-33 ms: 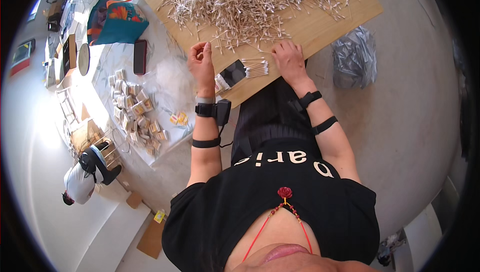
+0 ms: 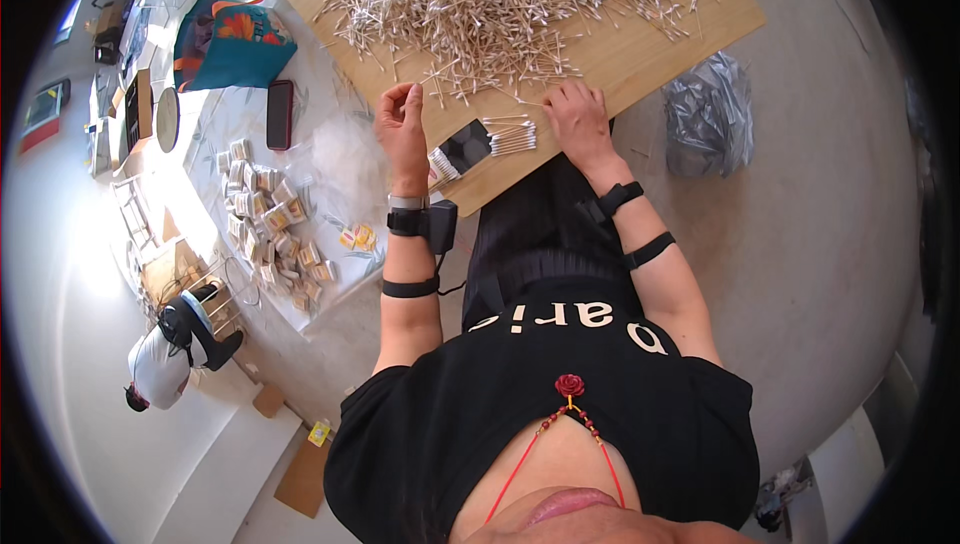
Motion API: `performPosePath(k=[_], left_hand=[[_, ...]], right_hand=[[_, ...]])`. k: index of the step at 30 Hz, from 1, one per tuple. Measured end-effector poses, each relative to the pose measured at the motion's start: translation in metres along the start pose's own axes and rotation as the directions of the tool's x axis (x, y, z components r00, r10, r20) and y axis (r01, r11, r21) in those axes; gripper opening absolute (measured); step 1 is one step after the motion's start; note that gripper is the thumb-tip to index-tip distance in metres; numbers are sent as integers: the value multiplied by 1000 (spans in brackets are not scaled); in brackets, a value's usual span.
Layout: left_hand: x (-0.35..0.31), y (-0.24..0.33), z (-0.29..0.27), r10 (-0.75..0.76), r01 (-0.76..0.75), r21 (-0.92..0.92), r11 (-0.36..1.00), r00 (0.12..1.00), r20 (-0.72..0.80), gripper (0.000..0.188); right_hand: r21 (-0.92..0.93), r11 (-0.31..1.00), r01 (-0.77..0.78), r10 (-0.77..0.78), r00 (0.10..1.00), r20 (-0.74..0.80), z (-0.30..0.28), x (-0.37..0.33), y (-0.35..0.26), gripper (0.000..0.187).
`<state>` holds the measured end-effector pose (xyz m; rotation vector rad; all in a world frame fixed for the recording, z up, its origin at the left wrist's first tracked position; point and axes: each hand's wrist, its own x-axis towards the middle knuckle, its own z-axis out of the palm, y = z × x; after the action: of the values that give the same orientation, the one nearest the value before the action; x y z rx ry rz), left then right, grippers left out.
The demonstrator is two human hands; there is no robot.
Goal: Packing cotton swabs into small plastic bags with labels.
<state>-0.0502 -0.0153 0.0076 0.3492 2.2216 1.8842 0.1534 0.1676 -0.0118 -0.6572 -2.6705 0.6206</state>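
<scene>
Loose cotton swabs [image 2: 500, 4] lie in a large heap on the wooden board [image 2: 640, 79]. My left hand [image 2: 403, 129] is over the board's left edge, its fingers curled in toward the thumb. Whether anything small is between them is hidden. My right hand [image 2: 580, 124] rests on the board near its front edge, fingers bent and slightly apart, with nothing seen in them. Between the hands lies a neat row of cotton swabs [image 2: 513, 136], beside a small black piece [image 2: 466, 147]. More white-tipped swabs [image 2: 441, 167] show next to my left wrist.
On the left table lie many small packs [image 2: 265, 204], clear plastic film [image 2: 345, 159], a phone [image 2: 281, 114] and a teal bag [image 2: 240, 44]. A grey plastic bag [image 2: 708, 114] stands right of the board. Another person [image 2: 165, 364] is at the far left.
My left forearm has shifted very slightly left, with its wrist strap turned a little. My right hand and the swabs stay where they were.
</scene>
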Motion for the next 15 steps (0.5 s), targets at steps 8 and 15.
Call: performPosePath(k=[8, 15], left_hand=[[3, -8, -10, 39, -60, 239, 969, 995, 92, 13], [7, 1, -6, -148, 226, -444, 867, 968, 203, 13]], right_hand=[[10, 1000, 26, -26, 999, -43, -1, 4, -4, 13], [19, 1000, 4, -3, 999, -54, -3, 5, -3, 11]])
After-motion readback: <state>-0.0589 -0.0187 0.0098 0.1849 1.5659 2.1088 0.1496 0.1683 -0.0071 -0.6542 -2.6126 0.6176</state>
